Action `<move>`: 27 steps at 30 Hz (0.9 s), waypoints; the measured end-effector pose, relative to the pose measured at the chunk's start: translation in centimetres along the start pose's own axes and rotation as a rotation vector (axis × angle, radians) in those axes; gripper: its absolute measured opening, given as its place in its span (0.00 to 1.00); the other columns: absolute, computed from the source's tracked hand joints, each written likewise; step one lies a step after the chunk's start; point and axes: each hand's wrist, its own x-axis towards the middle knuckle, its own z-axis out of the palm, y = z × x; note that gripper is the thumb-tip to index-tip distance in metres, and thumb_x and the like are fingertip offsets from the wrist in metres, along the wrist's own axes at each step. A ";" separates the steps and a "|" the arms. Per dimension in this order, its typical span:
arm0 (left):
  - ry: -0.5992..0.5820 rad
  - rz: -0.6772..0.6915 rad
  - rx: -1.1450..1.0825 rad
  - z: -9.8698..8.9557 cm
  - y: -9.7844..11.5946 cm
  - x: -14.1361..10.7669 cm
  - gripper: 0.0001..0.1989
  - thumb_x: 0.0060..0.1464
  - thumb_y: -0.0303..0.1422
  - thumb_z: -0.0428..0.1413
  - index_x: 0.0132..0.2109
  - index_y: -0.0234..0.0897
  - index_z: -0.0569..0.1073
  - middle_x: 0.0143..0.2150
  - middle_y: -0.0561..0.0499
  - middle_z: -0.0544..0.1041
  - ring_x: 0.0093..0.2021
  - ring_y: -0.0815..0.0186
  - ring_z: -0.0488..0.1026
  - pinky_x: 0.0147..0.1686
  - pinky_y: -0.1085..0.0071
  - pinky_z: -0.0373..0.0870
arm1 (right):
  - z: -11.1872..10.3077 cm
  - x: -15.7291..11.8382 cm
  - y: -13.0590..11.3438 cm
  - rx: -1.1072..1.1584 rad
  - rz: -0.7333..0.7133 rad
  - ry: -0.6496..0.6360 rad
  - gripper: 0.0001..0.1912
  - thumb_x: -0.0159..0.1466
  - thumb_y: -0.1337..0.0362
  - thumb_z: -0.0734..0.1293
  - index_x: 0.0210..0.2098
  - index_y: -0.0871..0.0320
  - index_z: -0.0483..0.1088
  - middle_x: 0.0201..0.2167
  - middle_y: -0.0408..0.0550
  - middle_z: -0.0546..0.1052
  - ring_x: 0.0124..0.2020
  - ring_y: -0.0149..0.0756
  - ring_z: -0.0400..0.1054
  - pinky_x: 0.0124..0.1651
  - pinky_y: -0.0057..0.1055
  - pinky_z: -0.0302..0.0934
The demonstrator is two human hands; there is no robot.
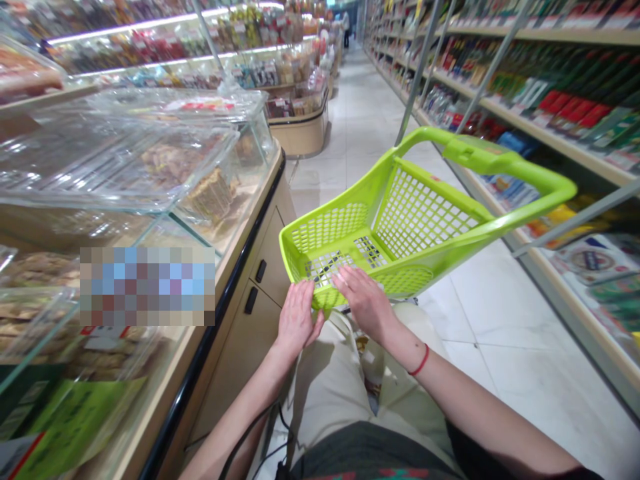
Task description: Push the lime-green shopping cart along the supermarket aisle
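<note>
A bright green plastic shopping cart stands close in front of my legs, its handle bar pointing to the upper right. Its perforated basket looks empty. On the near left corner of the rim rests my left hand, fingers over the edge and thumb below on the outside. My right hand, with a red cord at the wrist, lies over the near rim a little to the right, its fingers bent into the basket. Both hands grip the cart's edge.
At the left, a wooden display counter with a black edge carries clear bins of dried goods. Stocked shelves line the right side. A tiled aisle runs ahead, with a person far off. Dark cables hang near my left forearm.
</note>
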 end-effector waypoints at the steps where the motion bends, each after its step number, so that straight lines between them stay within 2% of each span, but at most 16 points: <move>1: -0.004 -0.003 -0.005 0.0 0.0 0.0 0.38 0.55 0.33 0.53 0.69 0.28 0.49 0.61 0.32 0.68 0.64 0.48 0.63 0.64 0.46 0.60 | -0.1 -0.3 0.6 -0.016 0.031 0.007 0.26 0.63 0.79 0.56 0.59 0.63 0.68 0.60 0.60 0.70 0.65 0.44 0.60 0.66 0.48 0.58; 4: -0.007 -0.011 -0.016 0.0 0.2 0.1 0.38 0.56 0.33 0.52 0.69 0.28 0.48 0.61 0.33 0.67 0.64 0.48 0.63 0.64 0.45 0.60 | -0.3 -1.0 1.7 -0.047 0.107 0.021 0.29 0.62 0.81 0.56 0.60 0.64 0.67 0.62 0.61 0.69 0.66 0.43 0.58 0.67 0.50 0.56; 6: -0.002 -0.019 -0.016 0.1 0.4 0.1 0.39 0.56 0.34 0.52 0.70 0.29 0.47 0.62 0.33 0.67 0.64 0.48 0.63 0.64 0.44 0.60 | -0.2 -1.0 1.4 -0.053 0.124 0.043 0.29 0.62 0.82 0.55 0.60 0.65 0.67 0.61 0.63 0.69 0.67 0.44 0.57 0.67 0.50 0.55; 9: -0.004 -0.040 -0.015 0.3 0.6 0.0 0.39 0.56 0.34 0.53 0.70 0.29 0.46 0.62 0.33 0.66 0.65 0.47 0.62 0.64 0.43 0.59 | 0.4 -0.3 -0.4 -0.024 0.084 0.046 0.27 0.63 0.79 0.56 0.60 0.65 0.66 0.61 0.63 0.69 0.67 0.45 0.57 0.67 0.50 0.56; 12: -0.014 -0.037 -0.014 0.4 0.5 -0.1 0.40 0.55 0.35 0.53 0.70 0.28 0.46 0.62 0.32 0.65 0.65 0.47 0.61 0.64 0.43 0.58 | 1.2 0.6 -2.5 0.019 0.006 0.016 0.27 0.65 0.76 0.57 0.62 0.61 0.65 0.61 0.60 0.69 0.67 0.44 0.57 0.67 0.49 0.56; 16: 0.001 -0.013 0.000 0.6 0.3 -0.2 0.39 0.55 0.36 0.54 0.69 0.28 0.48 0.62 0.32 0.66 0.64 0.47 0.62 0.64 0.43 0.60 | 1.6 1.3 -3.5 0.041 -0.039 0.013 0.26 0.66 0.76 0.57 0.63 0.61 0.64 0.61 0.61 0.69 0.66 0.43 0.59 0.67 0.47 0.57; 20: 0.005 -0.035 0.012 0.6 0.3 -0.1 0.37 0.56 0.34 0.53 0.68 0.27 0.51 0.61 0.32 0.67 0.64 0.48 0.63 0.64 0.46 0.59 | 0.9 0.8 -2.6 0.058 -0.042 -0.006 0.26 0.65 0.76 0.57 0.62 0.61 0.65 0.62 0.58 0.69 0.66 0.43 0.58 0.67 0.47 0.57; 27: 0.003 -0.012 0.028 0.2 0.4 0.1 0.38 0.56 0.34 0.53 0.69 0.28 0.48 0.61 0.33 0.67 0.64 0.48 0.63 0.64 0.46 0.61 | -0.2 -1.0 1.3 -0.029 0.103 0.039 0.30 0.61 0.81 0.55 0.60 0.62 0.66 0.62 0.59 0.69 0.66 0.43 0.58 0.67 0.49 0.56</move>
